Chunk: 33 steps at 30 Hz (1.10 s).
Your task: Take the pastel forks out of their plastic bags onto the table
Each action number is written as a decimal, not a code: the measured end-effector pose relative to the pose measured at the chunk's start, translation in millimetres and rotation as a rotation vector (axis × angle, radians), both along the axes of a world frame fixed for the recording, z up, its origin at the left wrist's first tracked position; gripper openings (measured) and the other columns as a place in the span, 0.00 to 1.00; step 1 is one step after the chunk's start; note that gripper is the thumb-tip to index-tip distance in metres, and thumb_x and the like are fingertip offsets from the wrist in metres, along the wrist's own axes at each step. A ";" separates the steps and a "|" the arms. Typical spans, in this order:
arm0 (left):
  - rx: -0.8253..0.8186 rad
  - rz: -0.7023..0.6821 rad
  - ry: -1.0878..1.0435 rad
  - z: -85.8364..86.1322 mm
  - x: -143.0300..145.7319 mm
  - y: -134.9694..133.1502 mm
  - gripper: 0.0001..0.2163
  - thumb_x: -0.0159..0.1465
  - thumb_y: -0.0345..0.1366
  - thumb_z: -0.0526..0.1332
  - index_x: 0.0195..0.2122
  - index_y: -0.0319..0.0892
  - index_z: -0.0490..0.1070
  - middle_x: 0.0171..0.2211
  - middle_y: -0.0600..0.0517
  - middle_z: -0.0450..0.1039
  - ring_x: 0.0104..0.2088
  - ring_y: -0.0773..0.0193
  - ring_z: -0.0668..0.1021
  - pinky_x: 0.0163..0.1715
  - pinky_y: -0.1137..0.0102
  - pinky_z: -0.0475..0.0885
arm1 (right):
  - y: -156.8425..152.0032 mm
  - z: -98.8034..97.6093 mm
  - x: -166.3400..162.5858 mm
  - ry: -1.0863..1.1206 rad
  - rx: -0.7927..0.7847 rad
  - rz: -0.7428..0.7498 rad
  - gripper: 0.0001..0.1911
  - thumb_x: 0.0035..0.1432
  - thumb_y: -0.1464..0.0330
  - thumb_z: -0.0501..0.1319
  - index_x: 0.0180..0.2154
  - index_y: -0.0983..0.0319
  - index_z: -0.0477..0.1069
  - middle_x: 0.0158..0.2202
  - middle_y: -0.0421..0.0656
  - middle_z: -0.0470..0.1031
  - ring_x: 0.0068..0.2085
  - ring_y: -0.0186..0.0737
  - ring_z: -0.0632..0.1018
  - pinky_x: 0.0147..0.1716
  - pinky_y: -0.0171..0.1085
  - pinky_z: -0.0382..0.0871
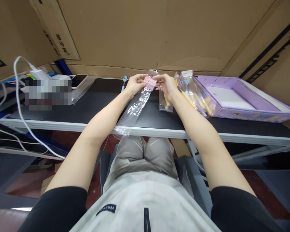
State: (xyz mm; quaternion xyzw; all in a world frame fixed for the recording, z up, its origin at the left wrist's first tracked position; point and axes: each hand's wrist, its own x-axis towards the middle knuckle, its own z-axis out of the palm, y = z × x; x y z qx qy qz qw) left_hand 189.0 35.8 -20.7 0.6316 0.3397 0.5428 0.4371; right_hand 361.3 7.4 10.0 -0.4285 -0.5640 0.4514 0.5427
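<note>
Both hands hold a small pink printed card (150, 82) near the back of the black table. My left hand (136, 84) pinches its left side between thumb and fingers. On its right side, the fingers of my right hand (167, 85) are closed at the edge. A long clear plastic bag (135, 111) hangs from the card toward me and drapes over the table's front edge. Whether anything is inside the bag I cannot tell. Just behind my left hand lies a small light-blue fork (124, 83), with something red beside it, partly hidden.
Right of my hands lie clear bags with yellow and purple pieces (192, 93), next to an open purple box (246, 96). At left are a white cable (20, 106), a white plug and a blurred-out item. A cardboard wall (145, 35) closes off the back.
</note>
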 end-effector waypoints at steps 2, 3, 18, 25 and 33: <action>-0.012 -0.015 0.003 1.7 0.3 -2.7 0.18 0.55 0.21 0.65 0.47 0.38 0.74 0.28 0.51 0.76 0.34 0.59 0.81 0.35 0.67 0.77 | -1.1 4.0 1.4 0.013 -0.048 0.001 0.12 0.63 0.62 0.57 0.33 0.64 0.71 0.30 0.41 0.75 0.27 0.29 0.73 0.27 0.28 0.69; -0.024 -0.023 0.006 2.9 0.6 -4.9 0.18 0.54 0.21 0.65 0.46 0.38 0.75 0.28 0.51 0.76 0.34 0.59 0.81 0.35 0.67 0.77 | -1.2 5.4 2.5 0.013 -0.068 0.000 0.12 0.63 0.61 0.58 0.33 0.64 0.70 0.30 0.42 0.75 0.27 0.29 0.74 0.27 0.29 0.69; -0.148 -0.020 -0.031 14.7 3.4 -25.3 0.19 0.53 0.26 0.69 0.48 0.38 0.78 0.26 0.51 0.77 0.33 0.59 0.81 0.34 0.69 0.76 | -11.4 9.8 17.9 -0.063 -0.070 0.175 0.05 0.53 0.71 0.68 0.34 0.63 0.74 0.29 0.39 0.76 0.29 0.31 0.76 0.34 0.35 0.73; -0.094 -0.026 0.029 18.3 3.3 -29.5 0.14 0.53 0.27 0.70 0.41 0.37 0.79 0.22 0.52 0.75 0.30 0.60 0.80 0.33 0.69 0.76 | -7.6 7.7 17.8 -0.080 -0.052 0.131 0.15 0.47 0.70 0.74 0.24 0.65 0.68 0.22 0.38 0.73 0.25 0.29 0.75 0.29 0.30 0.73; -0.087 -0.022 0.048 22.0 1.0 -34.7 0.11 0.53 0.26 0.71 0.37 0.36 0.78 0.19 0.53 0.72 0.27 0.62 0.79 0.36 0.68 0.76 | -7.7 8.7 23.7 -0.105 -0.075 0.097 0.11 0.48 0.73 0.74 0.24 0.66 0.72 0.22 0.41 0.74 0.24 0.30 0.76 0.27 0.31 0.76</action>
